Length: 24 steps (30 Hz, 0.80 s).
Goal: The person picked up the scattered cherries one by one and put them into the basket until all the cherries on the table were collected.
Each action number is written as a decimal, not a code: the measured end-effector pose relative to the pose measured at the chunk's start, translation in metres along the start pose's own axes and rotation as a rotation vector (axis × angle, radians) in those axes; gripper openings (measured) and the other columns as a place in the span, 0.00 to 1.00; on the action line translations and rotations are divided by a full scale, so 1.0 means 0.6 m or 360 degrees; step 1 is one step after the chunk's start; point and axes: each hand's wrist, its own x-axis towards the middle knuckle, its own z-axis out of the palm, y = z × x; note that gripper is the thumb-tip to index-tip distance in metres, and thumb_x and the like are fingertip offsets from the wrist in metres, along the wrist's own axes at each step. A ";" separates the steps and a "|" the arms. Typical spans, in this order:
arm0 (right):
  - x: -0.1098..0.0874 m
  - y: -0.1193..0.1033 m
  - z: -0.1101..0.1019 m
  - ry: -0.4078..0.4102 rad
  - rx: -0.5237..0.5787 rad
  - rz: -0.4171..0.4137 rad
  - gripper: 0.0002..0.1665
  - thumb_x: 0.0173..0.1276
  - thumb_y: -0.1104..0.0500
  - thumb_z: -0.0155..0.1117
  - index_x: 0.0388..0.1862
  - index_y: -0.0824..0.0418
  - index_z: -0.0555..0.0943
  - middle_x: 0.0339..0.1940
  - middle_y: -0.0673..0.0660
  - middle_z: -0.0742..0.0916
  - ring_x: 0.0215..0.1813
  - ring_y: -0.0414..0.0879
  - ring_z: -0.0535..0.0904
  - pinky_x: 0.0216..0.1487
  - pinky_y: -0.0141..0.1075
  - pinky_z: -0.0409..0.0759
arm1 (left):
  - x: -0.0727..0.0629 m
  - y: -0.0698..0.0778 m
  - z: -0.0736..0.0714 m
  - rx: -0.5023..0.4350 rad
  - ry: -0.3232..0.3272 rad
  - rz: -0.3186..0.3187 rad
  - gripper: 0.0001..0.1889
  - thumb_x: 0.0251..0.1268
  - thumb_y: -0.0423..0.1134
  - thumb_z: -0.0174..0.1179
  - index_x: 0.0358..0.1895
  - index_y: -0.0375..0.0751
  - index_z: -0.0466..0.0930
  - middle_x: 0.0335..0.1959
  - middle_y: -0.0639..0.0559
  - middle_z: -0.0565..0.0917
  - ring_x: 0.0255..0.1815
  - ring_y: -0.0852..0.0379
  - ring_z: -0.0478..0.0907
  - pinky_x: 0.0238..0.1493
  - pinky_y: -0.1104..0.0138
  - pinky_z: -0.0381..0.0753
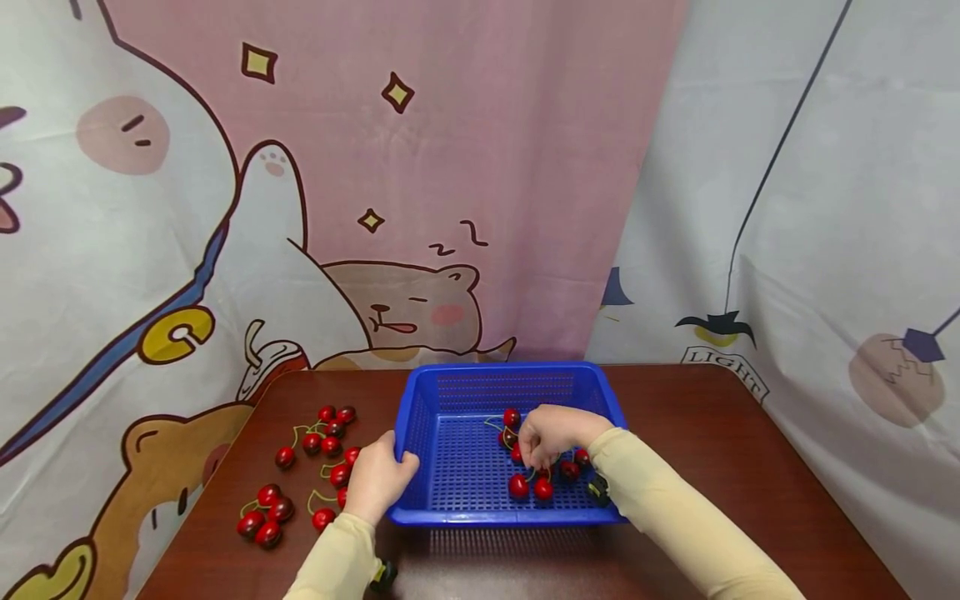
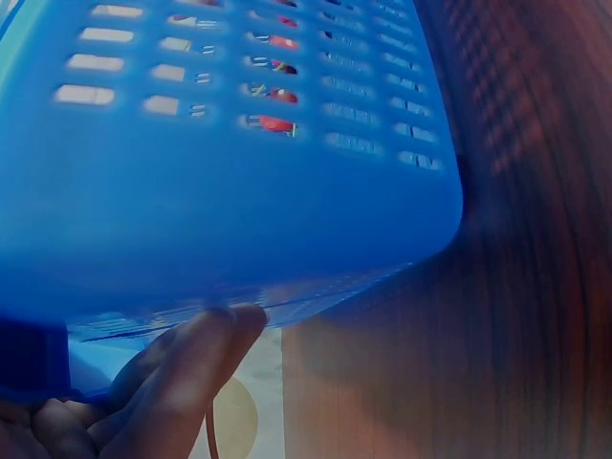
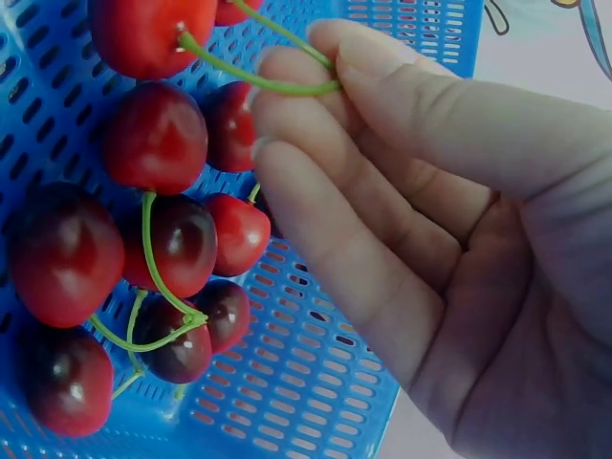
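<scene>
A blue plastic basket (image 1: pixel 502 518) with slotted walls stands on the table. My left hand (image 1: pixel 378 479) grips its left rim, thumb on the inner side; the left wrist view shows the fingers (image 2: pixel 186 373) against the outer wall (image 2: pixel 229 210). Inside the basket, my right hand (image 1: pixel 558 435) pinches green stems (image 3: pixel 263 84) between thumb and fingertips. Those stems lead to a red cherry (image 3: pixel 148 36) and another one partly cut off by the frame. Several more red and dark cherries (image 3: pixel 67 253) lie close by on the basket's right side, some with joined stems.
On the brown table (image 1: pixel 720 467), left of the basket, lie several cherry clusters: one at the back (image 1: pixel 311 443), one nearer the front (image 1: pixel 269 495), and others (image 1: pixel 324 519) beside my left hand. A cartoon-printed curtain (image 1: pixel 540 208) hangs behind the table.
</scene>
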 end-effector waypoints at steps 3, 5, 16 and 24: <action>-0.001 0.002 0.000 -0.0020 0.0000 0.0039 0.07 0.59 0.72 0.69 0.28 0.61 0.87 0.23 0.50 0.86 0.27 0.43 0.83 0.34 0.38 0.83 | 0.000 0.001 0.000 0.0006 0.0004 0.0003 0.07 0.55 0.35 0.58 0.34 0.34 0.76 0.26 0.42 0.83 0.22 0.47 0.78 0.30 0.52 0.80; -0.002 0.003 -0.002 -0.0026 -0.0034 0.0044 0.07 0.59 0.70 0.70 0.31 0.60 0.87 0.26 0.49 0.87 0.29 0.40 0.82 0.35 0.35 0.82 | 0.000 0.001 0.000 0.0011 0.0006 0.0005 0.07 0.55 0.35 0.58 0.34 0.34 0.76 0.26 0.41 0.83 0.22 0.46 0.78 0.30 0.51 0.80; -0.033 0.020 -0.039 0.0040 -0.0153 -0.0149 0.13 0.63 0.61 0.70 0.47 0.61 0.86 0.43 0.51 0.88 0.45 0.41 0.84 0.48 0.39 0.81 | 0.000 0.002 0.000 0.0015 -0.0004 -0.0006 0.07 0.55 0.35 0.59 0.35 0.34 0.76 0.26 0.42 0.83 0.23 0.47 0.78 0.30 0.51 0.80; -0.069 0.035 -0.067 0.0226 -0.0109 -0.0185 0.18 0.67 0.57 0.68 0.54 0.60 0.83 0.47 0.57 0.87 0.48 0.45 0.84 0.49 0.42 0.81 | 0.000 0.002 -0.001 -0.0005 -0.0021 -0.0032 0.09 0.56 0.35 0.59 0.38 0.32 0.78 0.29 0.40 0.84 0.25 0.45 0.81 0.33 0.50 0.82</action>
